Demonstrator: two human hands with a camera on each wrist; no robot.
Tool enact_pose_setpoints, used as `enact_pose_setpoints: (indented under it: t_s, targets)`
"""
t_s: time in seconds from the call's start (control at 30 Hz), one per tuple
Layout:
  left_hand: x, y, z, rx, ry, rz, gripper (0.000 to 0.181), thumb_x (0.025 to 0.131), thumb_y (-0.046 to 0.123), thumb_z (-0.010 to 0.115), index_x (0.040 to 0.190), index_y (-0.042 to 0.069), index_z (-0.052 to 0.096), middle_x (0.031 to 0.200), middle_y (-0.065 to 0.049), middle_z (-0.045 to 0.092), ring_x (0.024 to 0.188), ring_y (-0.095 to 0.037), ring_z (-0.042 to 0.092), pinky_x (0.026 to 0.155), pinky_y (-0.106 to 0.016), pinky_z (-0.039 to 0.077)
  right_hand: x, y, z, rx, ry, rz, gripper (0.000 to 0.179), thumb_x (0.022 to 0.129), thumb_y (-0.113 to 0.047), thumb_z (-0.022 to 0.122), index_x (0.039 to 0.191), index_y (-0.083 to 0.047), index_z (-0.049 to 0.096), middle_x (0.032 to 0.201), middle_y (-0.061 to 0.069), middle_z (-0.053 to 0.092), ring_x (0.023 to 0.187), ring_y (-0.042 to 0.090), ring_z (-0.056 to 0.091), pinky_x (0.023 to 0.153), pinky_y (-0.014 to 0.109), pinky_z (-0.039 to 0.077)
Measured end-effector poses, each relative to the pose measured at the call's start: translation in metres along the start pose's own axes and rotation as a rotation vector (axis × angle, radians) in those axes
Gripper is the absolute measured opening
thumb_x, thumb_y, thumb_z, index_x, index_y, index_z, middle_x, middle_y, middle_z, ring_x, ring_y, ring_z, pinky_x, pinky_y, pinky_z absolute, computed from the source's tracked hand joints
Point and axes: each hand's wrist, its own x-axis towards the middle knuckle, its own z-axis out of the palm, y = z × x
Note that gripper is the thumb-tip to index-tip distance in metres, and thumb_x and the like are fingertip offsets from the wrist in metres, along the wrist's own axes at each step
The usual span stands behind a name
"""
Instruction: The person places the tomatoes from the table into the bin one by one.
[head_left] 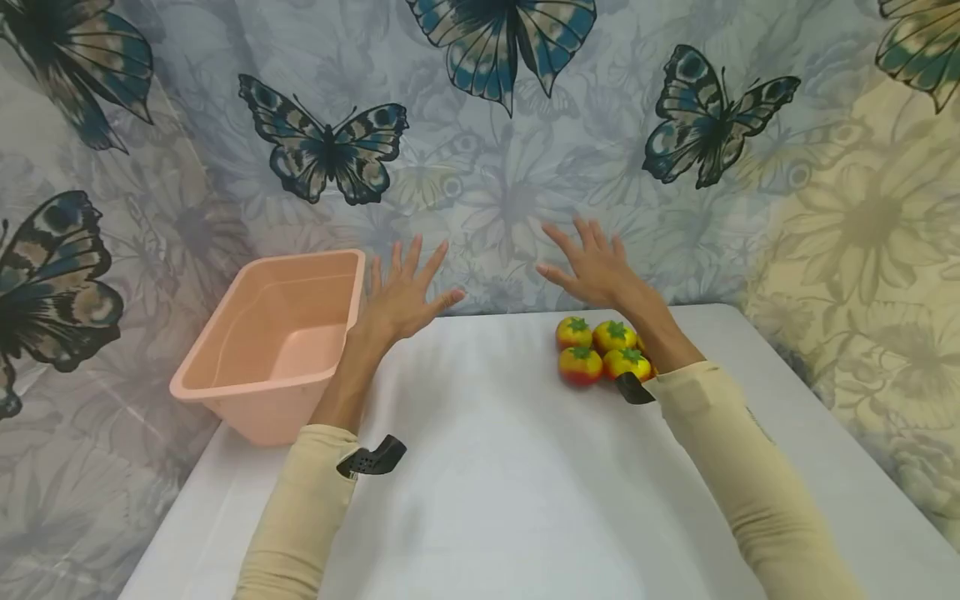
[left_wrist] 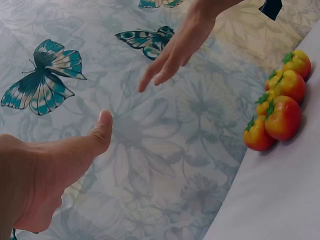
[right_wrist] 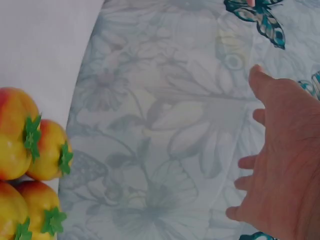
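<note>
Beside the left hand (head_left: 401, 304) we see a tub (head_left: 262, 410) of smooth plastic with a soft sheen; below the right hand (head_left: 596, 271), fruits (head_left: 581, 367) with smooth, lightly glossy skins. Beyond both hands we find a printed sheet (head_left: 517, 200), its material unclear to us.

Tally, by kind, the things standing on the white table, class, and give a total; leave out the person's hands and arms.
Red-and-yellow fruits with green tops: 6, some partly hidden behind others
Peach-coloured tub: 1
Total: 7
</note>
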Motion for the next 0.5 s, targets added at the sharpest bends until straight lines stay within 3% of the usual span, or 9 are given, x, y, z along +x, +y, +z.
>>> enact_pose_setpoints:
  t_s: [0.17, 0.33, 0.43, 0.5]
  targets:
    - [-0.008, 0.003, 0.001, 0.009, 0.043, -0.005, 0.079, 0.091, 0.076, 0.03, 0.156, 0.041, 0.0, 0.166, -0.01, -0.005, 0.152, -0.041, -0.008, 0.117, -0.066, -0.007, -0.014, 0.009, 0.006, 0.011, 0.013, 0.018, 0.073, 0.096, -0.066, 0.035, 0.157, -0.038, 0.005, 0.163, 0.022, 0.007, 0.15, 0.045, 0.003, 0.112, 0.074, 0.004]
    - [-0.035, -0.002, -0.005, 0.019, 0.129, -0.015, 0.075, 0.094, 0.067, 0.041, 0.157, 0.032, 0.019, 0.165, -0.012, 0.008, 0.152, -0.041, 0.007, 0.118, -0.066, 0.001, -0.035, 0.024, 0.031, 0.0, -0.043, 0.056, 0.073, 0.096, -0.069, 0.029, 0.157, -0.036, 0.007, 0.162, 0.023, 0.01, 0.149, 0.047, 0.004, 0.108, 0.079, 0.003]
    - [-0.054, -0.009, -0.012, 0.028, 0.169, -0.004, 0.071, 0.096, 0.062, 0.044, 0.154, 0.023, 0.031, 0.161, -0.016, 0.023, 0.147, -0.042, 0.024, 0.116, -0.066, 0.016, -0.052, 0.037, 0.049, -0.05, -0.12, 0.097, 0.074, 0.095, -0.07, 0.03, 0.157, -0.035, 0.009, 0.162, 0.025, 0.004, 0.149, 0.05, -0.004, 0.105, 0.081, -0.003]
    - [-0.066, -0.015, -0.016, 0.024, 0.159, -0.014, 0.071, 0.097, 0.063, 0.041, 0.153, 0.02, 0.033, 0.157, -0.018, 0.032, 0.142, -0.043, 0.034, 0.112, -0.065, 0.026, -0.06, 0.046, 0.06, -0.078, -0.15, 0.131, 0.075, 0.094, -0.071, 0.031, 0.157, -0.036, 0.011, 0.162, 0.026, 0.002, 0.148, 0.052, -0.007, 0.104, 0.081, -0.005]
